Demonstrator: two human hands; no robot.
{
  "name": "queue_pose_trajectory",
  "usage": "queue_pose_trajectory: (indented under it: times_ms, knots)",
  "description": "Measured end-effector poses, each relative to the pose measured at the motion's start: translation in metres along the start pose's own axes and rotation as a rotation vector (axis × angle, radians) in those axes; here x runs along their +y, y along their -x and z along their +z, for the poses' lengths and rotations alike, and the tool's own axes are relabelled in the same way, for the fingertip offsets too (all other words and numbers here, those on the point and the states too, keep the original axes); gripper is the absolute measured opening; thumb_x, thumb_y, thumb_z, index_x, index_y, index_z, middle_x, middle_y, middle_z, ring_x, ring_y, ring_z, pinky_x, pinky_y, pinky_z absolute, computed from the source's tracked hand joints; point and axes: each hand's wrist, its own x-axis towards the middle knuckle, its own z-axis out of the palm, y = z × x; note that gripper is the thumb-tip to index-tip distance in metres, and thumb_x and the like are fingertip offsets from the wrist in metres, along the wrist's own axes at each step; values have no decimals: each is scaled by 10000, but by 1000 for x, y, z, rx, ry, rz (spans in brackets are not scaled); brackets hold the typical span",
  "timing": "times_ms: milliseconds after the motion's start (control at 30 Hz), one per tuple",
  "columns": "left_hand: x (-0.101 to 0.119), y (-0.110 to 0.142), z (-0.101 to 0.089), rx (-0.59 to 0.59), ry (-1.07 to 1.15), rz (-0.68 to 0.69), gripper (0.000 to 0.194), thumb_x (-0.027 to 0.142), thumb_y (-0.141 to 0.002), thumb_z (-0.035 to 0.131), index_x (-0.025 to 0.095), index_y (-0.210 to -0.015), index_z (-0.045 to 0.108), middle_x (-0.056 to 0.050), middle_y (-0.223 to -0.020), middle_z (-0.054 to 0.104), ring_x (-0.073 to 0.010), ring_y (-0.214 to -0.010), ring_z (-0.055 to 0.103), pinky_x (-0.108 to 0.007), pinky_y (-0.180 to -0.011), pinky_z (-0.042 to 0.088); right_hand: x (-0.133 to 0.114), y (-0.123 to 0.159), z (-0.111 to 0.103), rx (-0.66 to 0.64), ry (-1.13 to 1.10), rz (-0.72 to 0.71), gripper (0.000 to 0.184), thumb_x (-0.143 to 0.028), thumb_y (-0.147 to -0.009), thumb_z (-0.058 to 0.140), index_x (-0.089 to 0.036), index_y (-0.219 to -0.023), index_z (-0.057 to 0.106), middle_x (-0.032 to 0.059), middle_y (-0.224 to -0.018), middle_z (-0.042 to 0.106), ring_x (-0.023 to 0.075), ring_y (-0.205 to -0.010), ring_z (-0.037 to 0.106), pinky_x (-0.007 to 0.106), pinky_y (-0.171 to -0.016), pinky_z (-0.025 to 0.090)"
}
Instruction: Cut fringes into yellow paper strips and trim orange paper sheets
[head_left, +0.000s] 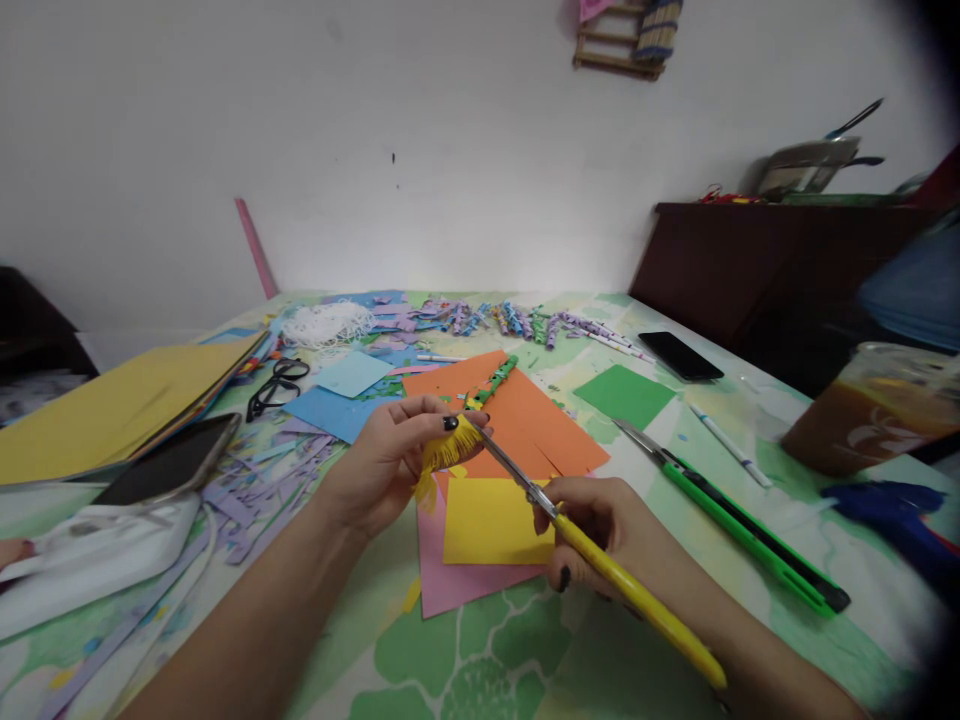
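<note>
Between its thumb and fingers my left hand (390, 455) pinches a yellow fringed paper strip (450, 447), its cut edge hanging in thin strands. My right hand (600, 525) grips yellow-handled scissors (615, 575), whose blades reach to the right end of that strip. Below the hands lie a yellow paper sheet (487, 525), a pink sheet (435, 585) partly under it, and an orange sheet (525, 420). A stick wrapped in green paper (501, 378) rests on the orange sheet, just beyond my left fingers.
Right of my hands lie a green box cutter (750, 530), a green paper square (626, 397), a black phone (680, 356) and a drink cup (870, 410). Left are glasses (279, 385), another phone (176, 460), yellow sheets (127, 400) and purple scraps (240, 500). Someone's fingers (13, 552) show at far left.
</note>
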Motion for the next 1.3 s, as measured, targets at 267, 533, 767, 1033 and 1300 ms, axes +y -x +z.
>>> queue_pose_trajectory:
  times_ms: [267, 533, 767, 1033, 1300]
  knots:
    - [0, 0, 1, 12, -17, 5, 118, 146, -618, 745, 139, -609, 628, -94, -760, 759, -202, -720, 706, -306, -729, 546, 0, 0, 0, -4, -7, -11, 227, -252, -617, 811, -145, -714, 637, -34, -574, 532, 85, -504, 406, 202, -464, 309]
    - [-2, 0, 0, -16, 10, 3, 93, 137, -629, 738, 139, -614, 646, -84, -761, 762, -172, -685, 696, -284, -721, 556, 2, 0, -1, 12, 38, -6, 246, -254, -612, 823, -137, -699, 624, -37, -566, 512, 82, -504, 390, 193, -443, 285]
    - [-2, 0, -1, -18, 16, 4, 85, 139, -631, 739, 145, -617, 655, -75, -754, 763, -166, -681, 696, -278, -722, 557, 1, -2, 0, 17, 22, -5, 265, -237, -586, 848, -141, -682, 621, -53, -553, 494, 73, -490, 377, 185, -435, 278]
    - [0, 0, 0, -20, -5, 8, 114, 164, -595, 760, 145, -597, 647, -87, -760, 761, -182, -721, 704, -287, -744, 559, 1, 0, -1, 28, 38, 12, 252, -258, -601, 835, -148, -682, 624, -48, -543, 507, 76, -473, 387, 187, -422, 272]
    - [0, 0, 0, -1, -20, 1, 127, 162, -610, 757, 143, -603, 632, -86, -760, 758, -194, -735, 707, -293, -739, 549, -4, 1, 0, 16, 52, 23, 204, -215, -614, 799, -153, -675, 614, -51, -532, 531, 59, -445, 360, 172, -394, 264]
